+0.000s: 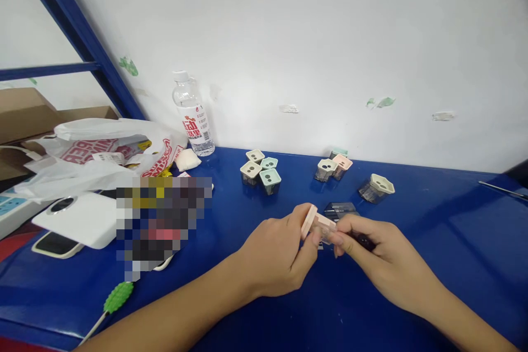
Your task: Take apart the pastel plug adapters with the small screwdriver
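My left hand (280, 253) is closed around the pale pink top of a pencil sharpener (314, 222), which is tilted on its side. Right beside it, my right hand (375, 253) is closed, its thumb and index finger at the sharpener's inner part. A black handle (365, 241) shows in its palm; the rest of that tool is hidden by the fingers. Behind the hands lies a dark see-through sharpener shell (340, 210). Further back stand several two-hole pencil sharpeners: a mint one (270, 180), a cream one (251, 172), a pink one (342, 166) and a separate cream one (377, 188).
A water bottle (193, 115) stands against the wall. Left of it are a white plastic bag (103, 143), a white phone (84, 219) and a green textured stick (119, 297). A thin metal rod (501, 190) lies at the right on the blue table (454, 242).
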The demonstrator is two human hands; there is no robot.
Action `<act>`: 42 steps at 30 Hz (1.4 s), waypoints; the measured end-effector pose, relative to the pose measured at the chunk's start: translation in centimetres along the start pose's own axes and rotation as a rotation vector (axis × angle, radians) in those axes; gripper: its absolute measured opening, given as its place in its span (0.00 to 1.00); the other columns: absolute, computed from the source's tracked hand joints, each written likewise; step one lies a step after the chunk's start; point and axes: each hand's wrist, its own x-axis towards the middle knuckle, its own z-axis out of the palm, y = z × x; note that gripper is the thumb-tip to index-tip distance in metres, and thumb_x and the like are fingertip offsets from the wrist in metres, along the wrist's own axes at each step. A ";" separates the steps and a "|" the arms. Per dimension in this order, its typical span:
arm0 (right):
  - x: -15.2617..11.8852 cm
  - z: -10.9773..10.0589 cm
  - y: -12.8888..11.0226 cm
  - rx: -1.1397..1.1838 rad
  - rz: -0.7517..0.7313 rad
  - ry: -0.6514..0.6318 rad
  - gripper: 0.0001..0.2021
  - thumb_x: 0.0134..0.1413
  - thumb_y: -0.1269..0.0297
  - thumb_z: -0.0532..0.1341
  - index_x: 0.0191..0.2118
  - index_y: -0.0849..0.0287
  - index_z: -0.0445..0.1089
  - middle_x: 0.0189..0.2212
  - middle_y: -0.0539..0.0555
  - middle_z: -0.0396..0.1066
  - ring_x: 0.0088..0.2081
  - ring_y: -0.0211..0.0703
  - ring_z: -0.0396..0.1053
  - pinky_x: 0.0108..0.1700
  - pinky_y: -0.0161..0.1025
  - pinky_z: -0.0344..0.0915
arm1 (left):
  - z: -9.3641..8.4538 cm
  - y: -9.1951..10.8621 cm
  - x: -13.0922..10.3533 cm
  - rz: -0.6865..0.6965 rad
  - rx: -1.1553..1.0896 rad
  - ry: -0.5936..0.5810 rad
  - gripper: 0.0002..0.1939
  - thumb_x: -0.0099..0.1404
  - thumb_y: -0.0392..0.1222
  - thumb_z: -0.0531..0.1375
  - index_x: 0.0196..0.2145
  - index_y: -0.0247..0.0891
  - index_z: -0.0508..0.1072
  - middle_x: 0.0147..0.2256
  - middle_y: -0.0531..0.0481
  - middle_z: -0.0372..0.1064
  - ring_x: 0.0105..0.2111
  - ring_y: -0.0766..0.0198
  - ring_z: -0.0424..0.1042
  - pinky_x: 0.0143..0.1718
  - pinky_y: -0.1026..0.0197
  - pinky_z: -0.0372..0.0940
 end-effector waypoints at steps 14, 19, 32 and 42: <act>0.1 0.1 0.0 0.056 0.124 -0.069 0.21 0.59 0.47 0.54 0.23 0.57 0.65 0.19 0.48 0.62 0.22 0.36 0.56 0.23 0.34 0.52 | 0.3 -0.1 0.2 0.005 0.087 -0.028 0.18 0.69 0.44 0.41 0.52 0.33 0.58 0.29 0.48 0.70 0.23 0.59 0.69 0.25 0.61 0.55; 0.0 -0.1 0.1 0.065 0.123 -0.080 0.21 0.60 0.46 0.53 0.25 0.57 0.64 0.22 0.48 0.62 0.25 0.36 0.57 0.25 0.34 0.53 | 0.1 -0.3 -0.1 0.028 -0.026 -0.011 0.25 0.71 0.46 0.41 0.63 0.36 0.48 0.40 0.45 0.72 0.33 0.56 0.73 0.33 0.57 0.61; -0.3 0.1 -0.7 -0.061 0.069 -0.091 0.20 0.63 0.50 0.51 0.25 0.58 0.62 0.19 0.45 0.56 0.21 0.33 0.51 0.22 0.33 0.48 | 0.5 -0.8 -0.1 0.123 -0.038 -0.042 0.19 0.67 0.42 0.49 0.55 0.40 0.53 0.36 0.51 0.71 0.28 0.60 0.71 0.29 0.59 0.61; -0.1 -1.6 0.0 0.041 0.000 0.066 0.14 0.61 0.51 0.55 0.44 0.52 0.72 0.39 0.52 0.71 0.32 0.38 0.68 0.30 0.34 0.64 | -1.2 -1.9 0.7 0.054 -0.025 0.108 0.19 0.60 0.46 0.61 0.48 0.43 0.65 0.39 0.54 0.71 0.33 0.64 0.71 0.34 0.62 0.64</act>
